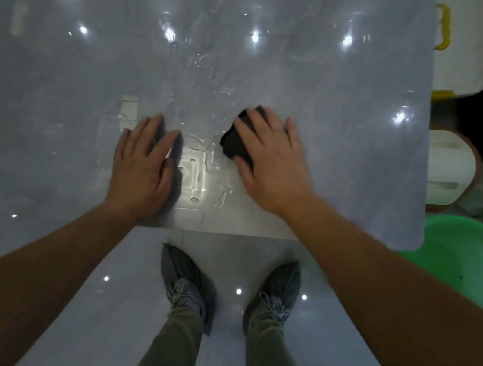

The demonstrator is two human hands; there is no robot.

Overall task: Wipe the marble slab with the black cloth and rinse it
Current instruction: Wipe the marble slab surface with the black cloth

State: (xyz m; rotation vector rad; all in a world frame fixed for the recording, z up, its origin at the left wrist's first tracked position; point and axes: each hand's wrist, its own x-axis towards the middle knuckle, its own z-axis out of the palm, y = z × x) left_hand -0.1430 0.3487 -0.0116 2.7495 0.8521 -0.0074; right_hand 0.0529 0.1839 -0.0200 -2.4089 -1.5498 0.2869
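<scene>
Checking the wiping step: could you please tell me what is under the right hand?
The black cloth lies under the right hand, on the wet marble slab. Only its edges show; the hand covers the rest.

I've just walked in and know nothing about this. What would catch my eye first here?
Two bare hands lie on a glossy grey marble slab: the right hand presses flat on a black cloth near the middle, and the left hand rests flat on the slab beside it. Water streaks glisten between them, and a green basin sits at the lower right, past the slab's edge.
</scene>
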